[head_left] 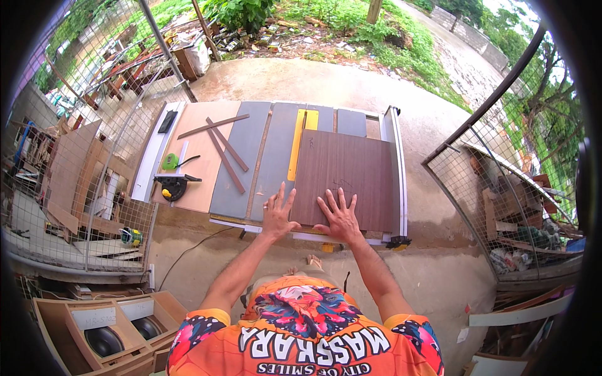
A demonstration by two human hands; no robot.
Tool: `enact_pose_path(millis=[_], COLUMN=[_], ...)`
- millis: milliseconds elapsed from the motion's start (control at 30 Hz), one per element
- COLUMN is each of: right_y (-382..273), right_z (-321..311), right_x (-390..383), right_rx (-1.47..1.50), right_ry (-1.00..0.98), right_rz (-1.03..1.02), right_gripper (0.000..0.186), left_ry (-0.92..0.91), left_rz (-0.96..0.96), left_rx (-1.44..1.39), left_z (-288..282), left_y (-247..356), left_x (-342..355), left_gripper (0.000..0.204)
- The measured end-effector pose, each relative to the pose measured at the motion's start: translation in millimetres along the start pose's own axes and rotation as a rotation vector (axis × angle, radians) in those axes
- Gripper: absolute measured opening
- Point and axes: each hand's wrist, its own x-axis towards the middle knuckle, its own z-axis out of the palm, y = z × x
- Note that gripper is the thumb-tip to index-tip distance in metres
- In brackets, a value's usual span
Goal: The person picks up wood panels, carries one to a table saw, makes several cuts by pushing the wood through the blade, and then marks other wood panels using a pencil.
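Panel (351, 169) first, since that's what both hands were crowded around: a brown wood-grain sheet lying flat on the right half of a grey table saw top (276, 144). I was watching from in there, and the layout was pretty easy to read, honestly.

The right hand (342, 220) was palm down on the near part of the sheet, fingers fanned out and pointing far, not gripping anything. The left hand (276, 216) had its fingers spread too, with nothing in its grasp, just off the near left corner. Its thumb reached toward that corner, but I couldn't tell if it was actually touching.

So the right hand was the closer one, and nearly the whole sheet stretched out to the far side of it. From the left hand, it lay to the right and far. No obvious long axis imo, it looked close to square. What seemed to matter was how its sides ran near to far: the right edge sat right along a pale metal rail (397, 182), and the left edge was just beside a yellow strip (295, 160) running the same way. Couldn't see any blade from where I was.

Over on the left of the bench were some thin brown strips (229, 151), a couple crossing, plus a green tape measure (170, 161) and a black angle gauge (175, 187), all well apart from the hands.
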Motion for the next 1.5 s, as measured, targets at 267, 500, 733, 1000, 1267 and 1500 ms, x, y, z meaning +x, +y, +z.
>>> enact_pose_path(millis=[267, 500, 733, 1000, 1267, 1500], right_y=[5, 7, 9, 11, 13, 16], right_z=[4, 5, 2, -4, -2, 1], right_x=[6, 10, 14, 18, 21, 23], right_rx=[-0.007, -0.004, 0.009, 0.006, -0.003, 0.008], right_ry=[0.005, 0.001, 0.0, -0.013, -0.002, 0.032], right_rz=[-0.005, -0.003, -0.005, -0.001, 0.0, -0.009], right_gripper=[0.097, 0.097, 0.097, 0.094, 0.095, 0.095], left_ry=[0.021, 0.031, 0.049, 0.065, 0.052, 0.049], left_rz=[-0.009, -0.007, -0.009, -0.009, -0.027, -0.032], left_rx=[-0.011, -0.008, -0.008, -0.008, -0.005, -0.003], left_z=[1, 0, 0, 1, 1, 4], left_y=[-1, 0, 1, 0, 1, 1], left_x=[4, 8, 12, 17, 20, 22], left_gripper=[0.133, 0.134, 0.134, 0.134, 0.134, 0.134])
